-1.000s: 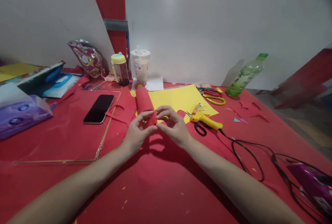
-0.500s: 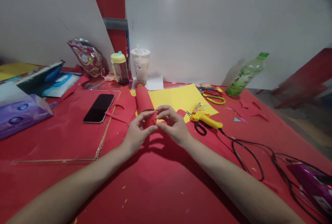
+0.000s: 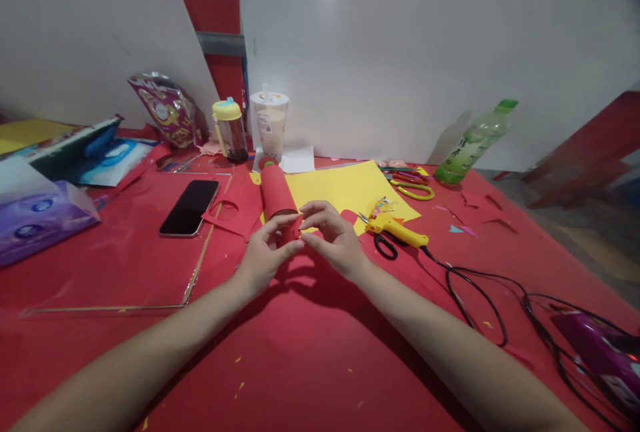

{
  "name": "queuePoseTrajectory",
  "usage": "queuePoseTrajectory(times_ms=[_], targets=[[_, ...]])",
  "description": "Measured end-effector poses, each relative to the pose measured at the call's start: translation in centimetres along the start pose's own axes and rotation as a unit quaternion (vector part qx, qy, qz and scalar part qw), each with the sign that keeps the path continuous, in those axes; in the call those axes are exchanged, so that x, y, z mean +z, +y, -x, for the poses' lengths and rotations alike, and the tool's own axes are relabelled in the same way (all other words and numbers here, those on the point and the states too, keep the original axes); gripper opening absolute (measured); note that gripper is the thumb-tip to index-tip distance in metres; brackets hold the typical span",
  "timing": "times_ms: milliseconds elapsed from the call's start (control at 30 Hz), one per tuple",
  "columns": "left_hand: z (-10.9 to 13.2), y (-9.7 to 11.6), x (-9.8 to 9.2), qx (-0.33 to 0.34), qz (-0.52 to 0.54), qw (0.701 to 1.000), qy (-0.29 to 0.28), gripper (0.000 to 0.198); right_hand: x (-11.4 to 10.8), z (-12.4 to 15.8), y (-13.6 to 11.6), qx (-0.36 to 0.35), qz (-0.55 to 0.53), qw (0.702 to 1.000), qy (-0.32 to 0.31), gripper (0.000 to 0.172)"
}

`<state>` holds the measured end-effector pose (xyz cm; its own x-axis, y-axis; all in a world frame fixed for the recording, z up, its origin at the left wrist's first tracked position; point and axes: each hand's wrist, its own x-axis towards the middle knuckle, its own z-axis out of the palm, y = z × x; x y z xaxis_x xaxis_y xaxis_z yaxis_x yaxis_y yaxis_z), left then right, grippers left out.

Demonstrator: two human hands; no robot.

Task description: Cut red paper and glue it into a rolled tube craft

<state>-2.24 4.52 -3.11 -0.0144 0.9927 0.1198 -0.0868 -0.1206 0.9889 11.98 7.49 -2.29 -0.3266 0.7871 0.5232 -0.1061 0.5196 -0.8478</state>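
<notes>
A red paper roll (image 3: pixel 276 196) lies lengthwise on the red table, pointing away from me. My left hand (image 3: pixel 263 255) curls round its near end, thumb and fingers pinching the paper. My right hand (image 3: pixel 334 239) meets it from the right, fingers bent and pressed against the same end. A yellow paper sheet (image 3: pixel 345 191) lies just behind the hands. A yellow glue gun (image 3: pixel 394 229) rests to the right of my right hand, over black-handled scissors (image 3: pixel 386 246).
A black phone (image 3: pixel 189 207) lies left of the roll. At the back stand a drink cup (image 3: pixel 270 123), a yellow-lidded bottle (image 3: pixel 229 130), a snack bag (image 3: pixel 165 109) and a green bottle (image 3: pixel 473 143). Black cable (image 3: pixel 480 312) loops at right. A tissue pack (image 3: pixel 37 217) sits far left.
Both hands stay pinched on the roll's near end; the fingers shift only slightly. The view has tilted a little.
</notes>
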Motion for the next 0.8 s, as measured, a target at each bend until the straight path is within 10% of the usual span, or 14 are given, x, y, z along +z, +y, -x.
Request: queuePoseTrajectory(times_ms=[800], targets=[[-0.14, -0.18, 0.18, -0.027, 0.092, 0.995, 0.003, 0.036, -0.44, 0.17, -0.74, -0.067, 0.047, 0.996, -0.031, 0.014]])
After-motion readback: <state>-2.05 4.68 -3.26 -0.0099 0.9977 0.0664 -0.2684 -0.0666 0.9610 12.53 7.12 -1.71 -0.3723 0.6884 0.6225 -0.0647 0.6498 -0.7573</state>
